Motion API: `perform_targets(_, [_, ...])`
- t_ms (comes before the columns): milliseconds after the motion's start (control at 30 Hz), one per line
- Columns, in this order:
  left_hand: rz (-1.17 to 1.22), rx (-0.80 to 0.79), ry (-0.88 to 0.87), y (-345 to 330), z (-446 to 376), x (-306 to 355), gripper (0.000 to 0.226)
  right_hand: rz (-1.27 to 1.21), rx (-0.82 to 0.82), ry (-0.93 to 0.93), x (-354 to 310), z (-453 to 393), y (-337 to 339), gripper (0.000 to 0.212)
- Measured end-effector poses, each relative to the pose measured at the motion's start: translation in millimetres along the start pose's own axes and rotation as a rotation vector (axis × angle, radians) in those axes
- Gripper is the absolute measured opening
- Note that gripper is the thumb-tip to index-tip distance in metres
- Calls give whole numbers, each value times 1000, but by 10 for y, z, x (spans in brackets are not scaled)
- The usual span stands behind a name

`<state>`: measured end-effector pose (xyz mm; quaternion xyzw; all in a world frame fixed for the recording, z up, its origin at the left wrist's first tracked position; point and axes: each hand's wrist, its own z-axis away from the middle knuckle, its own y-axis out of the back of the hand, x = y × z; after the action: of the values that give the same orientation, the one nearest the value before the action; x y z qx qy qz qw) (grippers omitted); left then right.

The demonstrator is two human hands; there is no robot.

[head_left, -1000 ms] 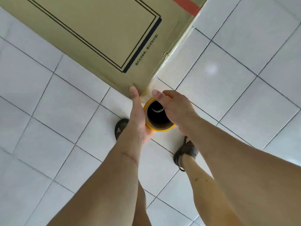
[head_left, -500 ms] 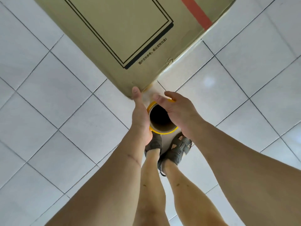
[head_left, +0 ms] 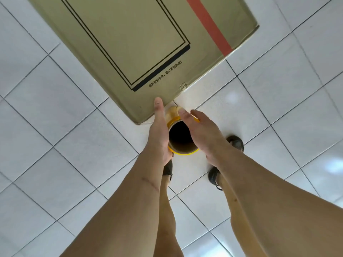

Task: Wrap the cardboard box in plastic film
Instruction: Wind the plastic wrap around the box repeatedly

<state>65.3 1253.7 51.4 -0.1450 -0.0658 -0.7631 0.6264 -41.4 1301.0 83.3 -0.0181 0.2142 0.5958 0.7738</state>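
Cardboard box [head_left: 141, 45] stands on the tiled floor [head_left: 61, 127], seen from above; its near bottom corner is the landmark. Film roll [head_left: 182, 135] is held upright just this side of that corner, core axis running vertical, hollow tube end facing the camera, yellow rim visible. Roll is just beside the corner, not clearly touching it.

Left hand [head_left: 160, 134] lies flat along the roll's left side, fingers straight, palm pressed to it, fingertip reaching up to the box's lower edge at the corner. Right hand [head_left: 201, 134] cups the roll's right side and top rim, fingers [head_left: 185, 115] gently curved over the rim, thumb near the far edge. Both hands carry the roll between them; neither holds the box.

A pale, slightly glossy stretch from the roll toward the box's right-hand face looks like film drawn out along that side, but it's faint and I can't tell for sure where it ends. Red tape strip [head_left: 209, 26] runs across the box near its far right edge. Two dark sandals [head_left: 235, 142] show below the roll, away from the corner.

Judgement: mid-wrap, at the point of rounding the corner. Next face to cover lies left of the roll, so the roll needs to travel leftward round the corner with its axis kept vertical. Left hand is nearer that face and would lead; right hand keeps tension.
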Motion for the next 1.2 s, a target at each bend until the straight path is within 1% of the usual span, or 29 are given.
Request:
perform_targets(33, [14,-8,-5,-50,-1,34,101,-46,5,-12,-9,-15,35,69])
perform_targets(100, [47,-20,-2,-118,0,51,94,-26,-14,4,-82,-59,109,64])
perform_targets(200, [104,-109,46,-215,39,10,106,204,-37,87,-230,-102,239,64])
perform_targets(233, [102,-105,48,-265,67,10,107,264,-34,123,-271,-120,278,65])
perform_targets(267, [86,-63,48,-333,88,24,106,286,-27,145,-305,-136,325,66])
perform_targets(300, [45,16,50,-395,93,36,101,249,-33,134,-313,-159,375,69])
perform_targets(367, [-2,165,-6,-488,64,63,81,88,-57,72,-273,-189,465,74])
perform_targets(400, [0,192,-25,-513,40,77,71,36,-86,48,-242,-188,503,74])
perform_targets(433, [27,182,-34,-539,39,100,67,11,-120,33,-211,-185,532,73])
perform_targets(467, [60,155,-31,-556,30,108,73,0,-143,32,-190,-191,558,71])
perform_targets(533, [117,74,28,-580,42,94,98,9,-156,49,-200,-215,613,67])
perform_targets(600, [197,-15,113,-619,53,43,119,100,-151,84,-241,-235,676,64])
perform_targets(633, [195,-34,141,-671,64,31,124,159,-148,121,-266,-251,721,63])
perform_targets(667, [174,-16,150,-701,67,32,126,197,-142,152,-278,-262,749,64])
perform_targets(700, [142,49,157,-736,63,39,125,200,-136,157,-282,-277,775,68])
perform_targets(733, [131,138,133,-761,25,35,119,171,-138,135,-285,-281,813,74])
perform_targets(767, [141,212,89,-812,18,60,107,120,-148,92,-282,-293,846,82])
perform_targets(800, [150,252,48,-866,22,94,94,66,-167,36,-285,-295,868,88])
perform_targets(833, [171,235,28,-911,33,142,86,22,-191,-14,-280,-308,874,89])
perform_targets(867, [213,198,19,-938,23,188,87,-5,-208,-39,-279,-334,885,87])
perform_targets(933, [292,141,46,-993,52,231,97,-20,-209,-33,-320,-376,913,74])
perform_targets(1000, [329,42,108,-1017,90,192,111,62,-187,1,-388,-380,976,65])
perform_targets(1067, [336,-26,160,-1036,108,131,118,181,-158,56,-432,-378,1031,66])
perform_targets(1100, [307,-24,174,-1068,125,133,120,208,-146,79,-434,-389,1057,70])
perform_targets(1133, [267,28,171,-1086,125,144,122,212,-140,89,-434,-396,1082,74])
perform_targets(1200, [202,179,145,-1092,35,131,131,166,-141,28,-425,-420,1112,86])
